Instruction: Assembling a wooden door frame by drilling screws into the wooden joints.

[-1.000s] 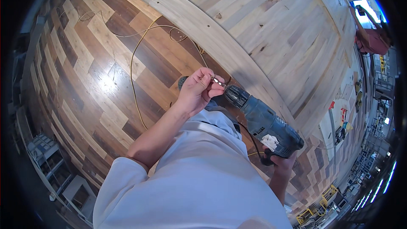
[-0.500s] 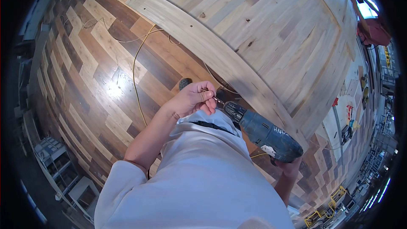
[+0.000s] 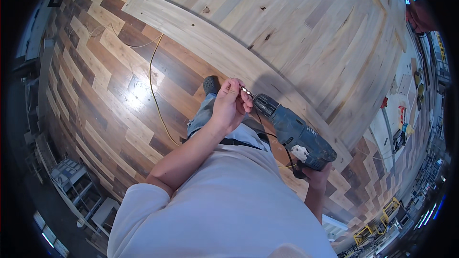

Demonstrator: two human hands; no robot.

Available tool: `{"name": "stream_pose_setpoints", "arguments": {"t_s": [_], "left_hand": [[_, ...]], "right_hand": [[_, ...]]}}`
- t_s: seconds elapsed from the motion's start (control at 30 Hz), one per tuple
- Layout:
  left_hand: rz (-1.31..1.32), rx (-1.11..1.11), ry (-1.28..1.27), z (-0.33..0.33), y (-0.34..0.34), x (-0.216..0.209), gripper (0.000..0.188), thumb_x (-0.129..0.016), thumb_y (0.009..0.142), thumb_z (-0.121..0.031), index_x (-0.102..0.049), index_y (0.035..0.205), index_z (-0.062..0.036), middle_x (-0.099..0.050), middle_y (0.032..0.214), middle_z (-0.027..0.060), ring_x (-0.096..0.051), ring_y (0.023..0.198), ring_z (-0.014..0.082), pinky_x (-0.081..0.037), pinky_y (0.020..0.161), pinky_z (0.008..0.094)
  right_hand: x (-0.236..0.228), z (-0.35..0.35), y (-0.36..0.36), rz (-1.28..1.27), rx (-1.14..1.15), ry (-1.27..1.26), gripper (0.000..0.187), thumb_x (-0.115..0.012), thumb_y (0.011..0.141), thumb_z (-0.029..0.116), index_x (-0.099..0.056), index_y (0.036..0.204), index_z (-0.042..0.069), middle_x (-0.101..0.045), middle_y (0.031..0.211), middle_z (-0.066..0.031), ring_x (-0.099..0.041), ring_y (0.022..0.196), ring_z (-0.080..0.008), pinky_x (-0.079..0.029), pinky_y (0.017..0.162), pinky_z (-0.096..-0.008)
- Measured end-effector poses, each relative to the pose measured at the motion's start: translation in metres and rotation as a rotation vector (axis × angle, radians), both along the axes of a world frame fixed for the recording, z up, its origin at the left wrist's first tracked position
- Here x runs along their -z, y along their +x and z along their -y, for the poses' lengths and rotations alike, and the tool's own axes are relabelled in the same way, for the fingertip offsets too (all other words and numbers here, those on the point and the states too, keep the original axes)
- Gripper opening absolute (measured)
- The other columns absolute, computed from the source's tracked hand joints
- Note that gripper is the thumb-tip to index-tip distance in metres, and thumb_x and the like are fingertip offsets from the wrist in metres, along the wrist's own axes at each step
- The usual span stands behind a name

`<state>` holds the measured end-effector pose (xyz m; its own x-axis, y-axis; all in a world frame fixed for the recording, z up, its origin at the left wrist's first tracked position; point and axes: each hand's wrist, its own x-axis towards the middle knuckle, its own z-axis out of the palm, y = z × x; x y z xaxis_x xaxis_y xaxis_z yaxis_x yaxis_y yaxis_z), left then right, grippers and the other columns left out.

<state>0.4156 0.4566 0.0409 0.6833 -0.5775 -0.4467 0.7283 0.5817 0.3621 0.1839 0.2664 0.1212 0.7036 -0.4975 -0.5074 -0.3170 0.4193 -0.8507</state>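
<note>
A blue-grey power drill (image 3: 302, 136) with a black chuck (image 3: 265, 105) lies on a slant in front of me. My right hand (image 3: 317, 174) grips it at its rear end, where the handle is mostly hidden under the body. At the chuck's front end shows a short, shiny metal bit (image 3: 245, 90). My left hand (image 3: 229, 104) pinches this bit between thumb and fingers, just ahead of the chuck. Behind the drill lies a large pale wooden panel (image 3: 330, 43) with a raised frame (image 3: 215, 43) along its near edge.
A yellow cord (image 3: 151, 74) runs over the patterned wood floor (image 3: 112, 129) at left. Tools (image 3: 400, 136) lie on a white surface at right. A metal rack (image 3: 79, 186) stands at lower left, and my shoe (image 3: 211, 84) shows beside the panel.
The view has shifted, and the panel sits further up and left. My left wrist has turned, with the fingers now higher on the bit. The drill is slightly nearer the picture's middle.
</note>
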Motion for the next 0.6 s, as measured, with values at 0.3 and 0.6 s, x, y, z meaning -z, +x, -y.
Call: {"name": "stream_pose_setpoints", "arguments": {"t_s": [0.3, 0.6], "left_hand": [[-0.139, 0.014, 0.002, 0.001, 0.023, -0.002, 0.02, -0.05, 0.099, -0.03, -0.053, 0.101, -0.0102, -0.061, 0.072, 0.0034, -0.061, 0.062, 0.0139, -0.051, 0.054, 0.0233], [-0.395, 0.077, 0.007, -0.024, 0.04, 0.014, 0.021, -0.05, 0.1, -0.029, -0.059, 0.101, -0.01, -0.058, 0.074, -0.0036, -0.055, 0.062, 0.0066, -0.048, 0.056, 0.0185]], "right_hand": [[-0.001, -0.022, 0.023, 0.074, 0.037, 0.088, 0.062, -0.061, 0.051, -0.009, -0.055, 0.113, -0.005, -0.066, 0.089, -0.0148, -0.066, 0.068, -0.0223, -0.056, 0.06, -0.0334], [-0.043, -0.055, 0.057, -0.258, -0.23, -0.374, 0.069, -0.065, 0.06, -0.008, -0.052, 0.128, -0.003, -0.066, 0.111, -0.012, -0.062, 0.103, -0.0168, -0.046, 0.092, -0.0298]]}}
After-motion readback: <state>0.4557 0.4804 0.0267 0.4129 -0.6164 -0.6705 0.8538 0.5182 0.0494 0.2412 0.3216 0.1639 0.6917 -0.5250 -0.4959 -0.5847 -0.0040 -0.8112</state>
